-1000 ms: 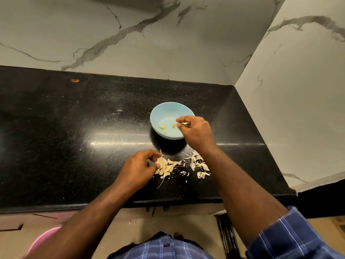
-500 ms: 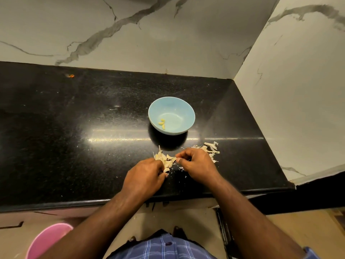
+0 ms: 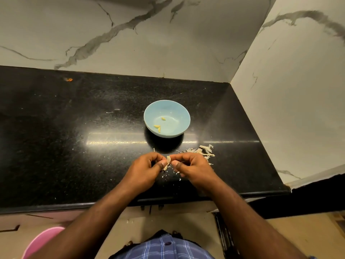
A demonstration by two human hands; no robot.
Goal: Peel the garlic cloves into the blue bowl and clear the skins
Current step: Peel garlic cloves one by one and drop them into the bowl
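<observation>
Both hands meet just in front of the blue bowl (image 3: 179, 107): left hand (image 3: 143, 170) and right hand (image 3: 192, 166) each pinch one garlic clove (image 3: 168, 161). Three peeled cloves (image 3: 158, 127) lie inside the bowl. Skins (image 3: 202, 151) lie scattered at its front right, on the black counter (image 3: 65, 137).

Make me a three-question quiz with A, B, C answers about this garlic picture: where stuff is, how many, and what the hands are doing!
1. Where is the pile of skins?
A. in the bowl
B. on the counter, right of the hands
C. on the floor

2. How many peeled cloves lie in the blue bowl?
A. three
B. none
C. ten

3. What are the hands doing?
A. resting flat
B. lifting the bowl
C. pinching one garlic clove

Answers: 1 B, skins lie on the black counter. 2 A, three yellow pieces show. 3 C, left hand and right hand both pinch it.
</observation>
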